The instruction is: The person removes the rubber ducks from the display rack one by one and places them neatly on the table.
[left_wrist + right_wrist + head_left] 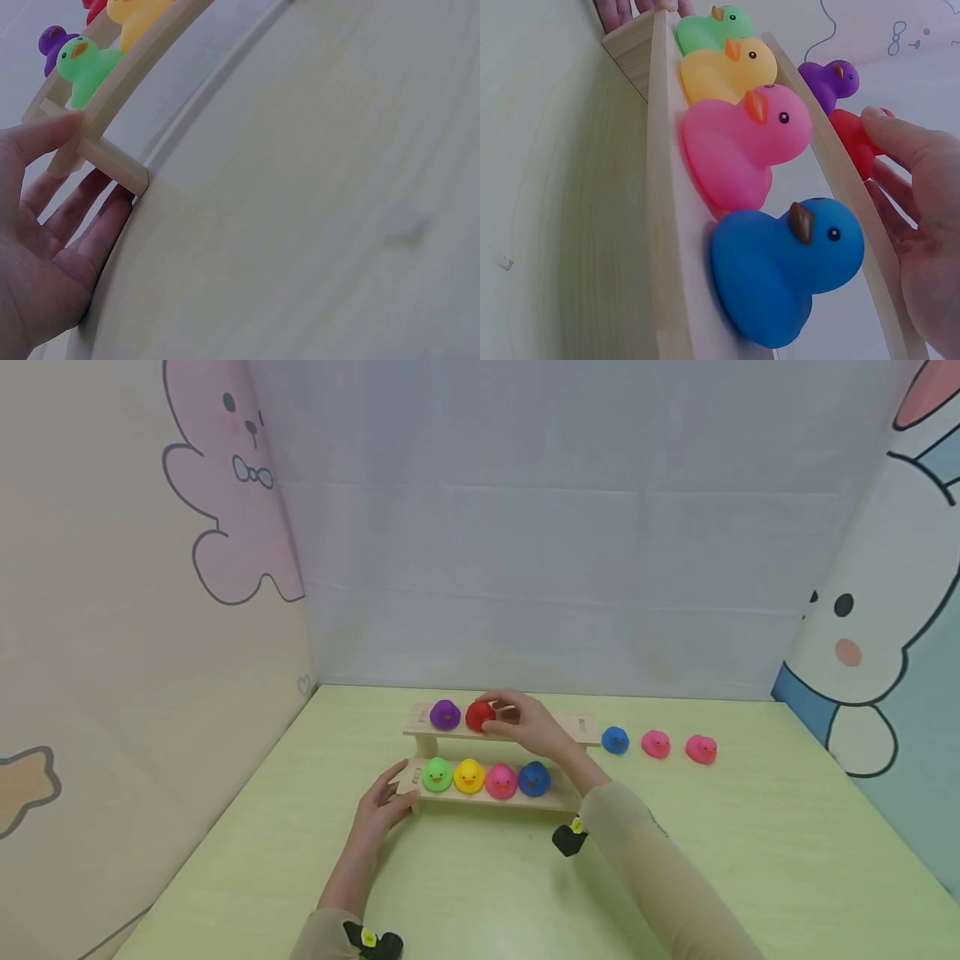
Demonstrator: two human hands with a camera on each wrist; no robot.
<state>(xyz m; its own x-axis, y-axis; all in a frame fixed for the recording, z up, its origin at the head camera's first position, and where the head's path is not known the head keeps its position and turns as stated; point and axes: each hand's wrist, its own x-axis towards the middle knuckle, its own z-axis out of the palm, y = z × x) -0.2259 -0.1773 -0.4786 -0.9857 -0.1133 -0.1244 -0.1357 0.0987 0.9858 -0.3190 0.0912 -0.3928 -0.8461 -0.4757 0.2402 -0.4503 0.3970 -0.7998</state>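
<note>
A wooden two-step rack (487, 802) carries several rubber ducks. My left hand (384, 806) grips the left end of its lower step, thumb (52, 135) on the edge of the board and fingers by the leg. On the upper step, my right hand (528, 725) pinches a red duck (478, 717), partly covered by the fingers, beside a purple duck (445, 715). Along the lower step sit a green duck (437, 775), a yellow duck (469, 776), a pink duck (501, 782) and a dark blue duck (769, 277).
Right of the rack, a blue duck (616, 740) and two pink ducks, one nearer (656, 743) and one farther right (702, 749), stand in a row on the pale table (772, 852). A white cloth (555, 543) hangs behind the table, with printed panels at both sides.
</note>
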